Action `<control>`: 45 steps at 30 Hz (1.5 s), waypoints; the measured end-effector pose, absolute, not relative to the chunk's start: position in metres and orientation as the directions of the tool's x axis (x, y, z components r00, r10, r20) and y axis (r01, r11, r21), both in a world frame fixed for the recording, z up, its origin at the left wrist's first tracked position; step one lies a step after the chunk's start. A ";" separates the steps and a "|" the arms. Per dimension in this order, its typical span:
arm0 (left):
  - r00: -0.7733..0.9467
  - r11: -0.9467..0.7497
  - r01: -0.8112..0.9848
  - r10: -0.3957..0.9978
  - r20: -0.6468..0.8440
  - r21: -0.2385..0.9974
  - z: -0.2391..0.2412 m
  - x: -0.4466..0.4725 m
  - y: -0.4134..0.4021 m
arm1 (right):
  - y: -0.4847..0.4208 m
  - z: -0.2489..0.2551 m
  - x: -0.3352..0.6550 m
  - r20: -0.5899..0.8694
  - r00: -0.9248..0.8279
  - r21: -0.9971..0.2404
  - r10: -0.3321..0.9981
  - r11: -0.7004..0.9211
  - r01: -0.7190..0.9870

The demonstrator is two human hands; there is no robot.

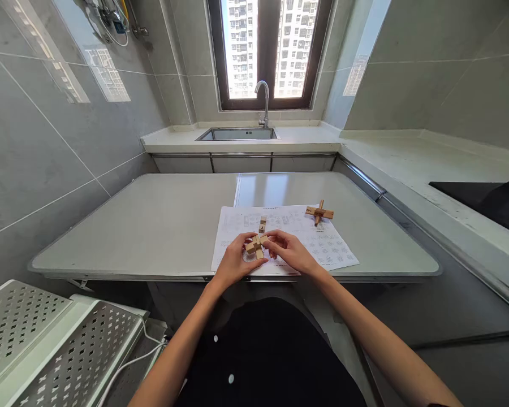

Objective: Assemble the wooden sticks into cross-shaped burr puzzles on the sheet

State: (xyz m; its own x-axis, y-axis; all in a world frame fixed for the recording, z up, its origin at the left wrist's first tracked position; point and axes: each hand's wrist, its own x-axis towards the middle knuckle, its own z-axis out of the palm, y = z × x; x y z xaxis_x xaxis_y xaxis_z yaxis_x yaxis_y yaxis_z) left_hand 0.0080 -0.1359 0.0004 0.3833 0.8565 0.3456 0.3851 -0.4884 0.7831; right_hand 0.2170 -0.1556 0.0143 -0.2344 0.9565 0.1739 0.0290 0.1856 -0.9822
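Black shirt (275,350) up close! Left hand (234,259) and right hand (292,250) grip the puzzle (257,246), bar crosswise, stub pointing shirtward. Block (262,224) just beyond.

Pale-tan wooden puzzle (257,245), white black-printed sheet (336,252), light-grey table (144,232).

1. Bare left hand (234,261): curved in a grip, thumb stretched out low, fingers arched above.
2. Bare right hand (290,251): just beside it, fingers bent inward (tips near the other hand's).
3. 2 bare forearms (369,325): converging from either side of the black-clothed torso (275,350).
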 end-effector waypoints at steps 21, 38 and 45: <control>0.277 -0.467 0.433 0.883 0.380 0.771 -0.001 0.010 -0.133 | -0.128 0.000 0.251 0.276 0.105 -0.686 0.955 0.119 0.718; 0.301 -0.438 0.496 0.897 0.324 0.750 0.008 0.035 -0.051 | -0.145 -0.015 0.268 0.133 -0.089 -0.969 0.987 0.149 0.199; 0.278 -0.320 0.645 0.944 0.176 0.694 0.004 0.050 -0.013 | -0.152 -0.019 0.269 0.179 -0.085 -0.957 0.980 0.193 0.215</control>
State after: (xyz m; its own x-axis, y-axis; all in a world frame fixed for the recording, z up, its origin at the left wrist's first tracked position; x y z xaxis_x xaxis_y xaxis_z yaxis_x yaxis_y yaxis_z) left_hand 0.0496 -0.0127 0.0041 0.2783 0.9442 0.1762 0.6454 -0.3197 0.6938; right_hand 0.2686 -0.1520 -0.0187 -0.0852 0.9802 0.1788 0.2151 0.1933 -0.9573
